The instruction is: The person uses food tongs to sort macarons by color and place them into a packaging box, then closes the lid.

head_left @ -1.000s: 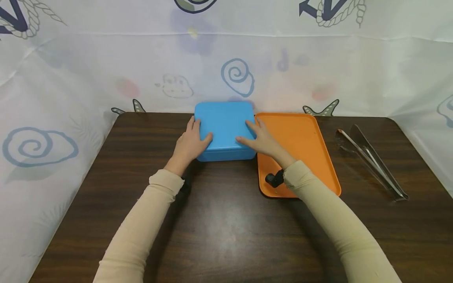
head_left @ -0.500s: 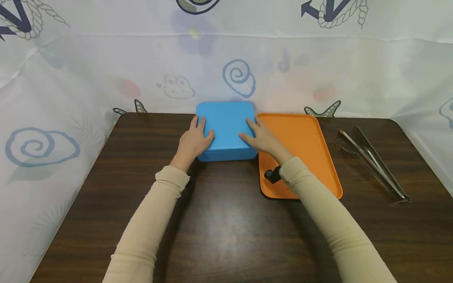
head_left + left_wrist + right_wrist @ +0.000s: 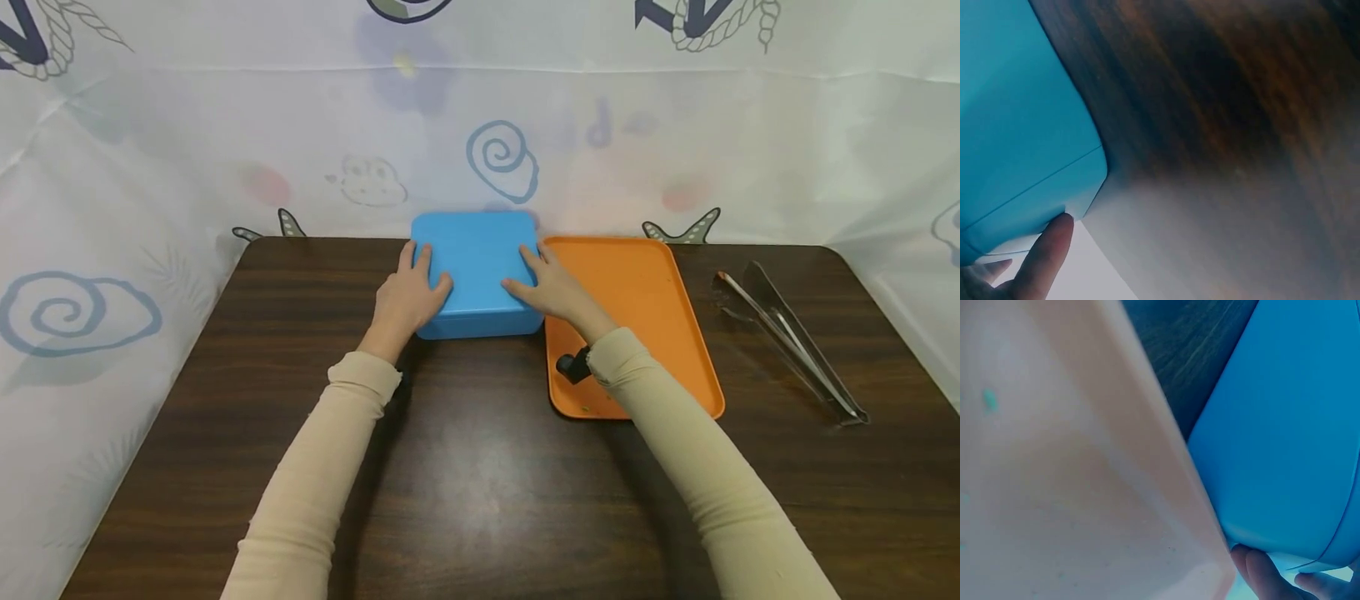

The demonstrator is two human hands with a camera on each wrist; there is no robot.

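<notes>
A blue lidded box (image 3: 480, 262) stands at the table's far edge with its lid on. My left hand (image 3: 403, 302) rests on its near left corner, thumb over the lid and fingers spread along the left edge. Mirroring it, my right hand (image 3: 562, 293) touches the right edge with fingers apart and thumb on the lid. In the left wrist view, a fingertip (image 3: 1054, 240) touches the box near the lid seam. Fingers (image 3: 1263, 575) of my right hand lie against the box's side in the right wrist view. What the box contains is hidden.
An orange tray (image 3: 648, 317) lies right beside the box, under my right forearm, with small green bits on it. Metal tongs (image 3: 798, 350) lie farther right on the dark wooden table (image 3: 480, 500). A printed white sheet (image 3: 585, 175) hangs behind the table.
My left forearm has shifted slightly to the right. Both hands stay at the box's sides, and the box, tray and tongs keep their places.
</notes>
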